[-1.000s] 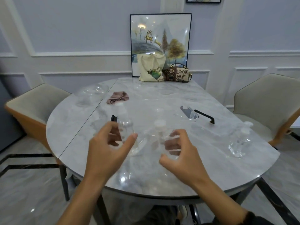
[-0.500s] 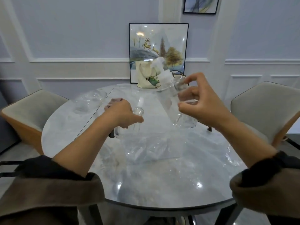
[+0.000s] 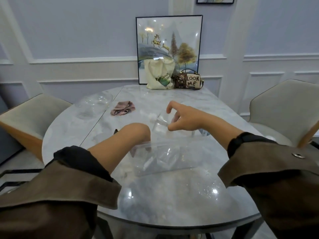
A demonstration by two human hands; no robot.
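**While the left hand dips into the bag, the right pinches a bottle**

As we sweep in from the left, a beige chair (image 3: pixel 34 114) sits at nine o'clock off the marble table (image 3: pixel 172 204). On the tabletop at ten o'clock stands a clear glass bowl (image 3: pixel 94 105), and just to its right lies a crumpled pink cloth (image 3: pixel 122 110).

Now the left hand (image 3: pixel 136 133): wrist bent down, it plunges into the open mouth of the clear plastic bag (image 3: pixel 169 157), which lies flat near the table's centre. Its fingers blur behind the plastic, so whether they grip anything I cannot tell.

Moving on, at one o'clock of the bag, the small clear bottle (image 3: pixel 159 122) hangs tilted above the table. The right hand (image 3: pixel 185 119) has it pinched between thumb and curled fingers, index finger hooked up and free.

Away at twelve o'clock, a cream tote bag (image 3: pixel 158 75) and a "LOOK ME" handbag (image 3: pixel 189 81) stand side by side before a framed picture (image 3: pixel 169 37). At three o'clock, a second chair (image 3: pixel 284 107).
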